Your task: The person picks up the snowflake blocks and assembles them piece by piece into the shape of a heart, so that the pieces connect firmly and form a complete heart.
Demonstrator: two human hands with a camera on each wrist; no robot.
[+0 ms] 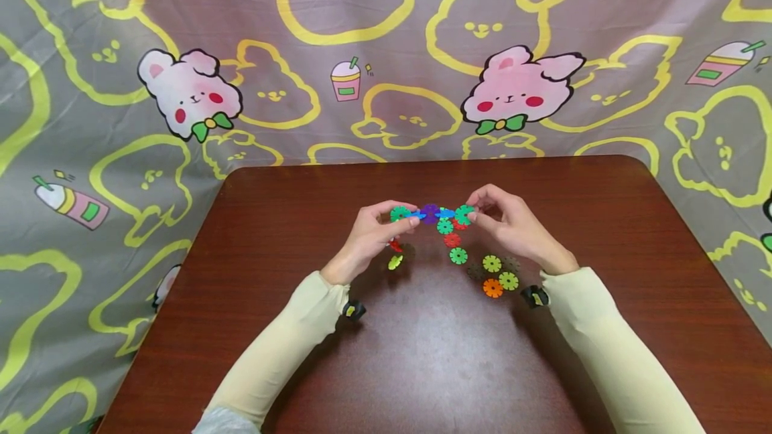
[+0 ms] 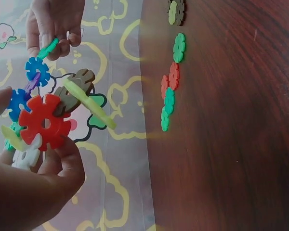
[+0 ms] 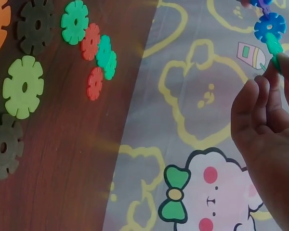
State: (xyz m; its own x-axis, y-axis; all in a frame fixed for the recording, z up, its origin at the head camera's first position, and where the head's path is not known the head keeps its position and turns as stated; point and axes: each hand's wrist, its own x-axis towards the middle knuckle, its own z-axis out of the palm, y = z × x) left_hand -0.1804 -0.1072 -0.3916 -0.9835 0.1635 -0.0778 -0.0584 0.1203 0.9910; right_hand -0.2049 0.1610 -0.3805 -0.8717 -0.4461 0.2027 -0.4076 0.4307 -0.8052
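Note:
Above the table, both hands hold a chain of interlocked notched plastic discs (image 1: 430, 213), with purple in the middle, blue on either side and green at the ends. My left hand (image 1: 368, 230) grips the left end between thumb and fingers. From that end a branch hangs down, with a red disc (image 2: 33, 115), a white disc (image 2: 23, 160), brown discs and a yellow disc (image 2: 98, 111) in the left wrist view. My right hand (image 1: 512, 220) pinches the green disc (image 3: 273, 45) at the right end, which joins a blue disc (image 3: 262, 29).
Loose discs lie on the brown wooden table (image 1: 289, 220). A row of green and red discs (image 1: 452, 240) runs below the chain. Yellow-green discs (image 1: 491, 263), an orange disc (image 1: 492, 288) and dark discs lie near the right wrist. A patterned curtain (image 1: 386, 132) hangs behind.

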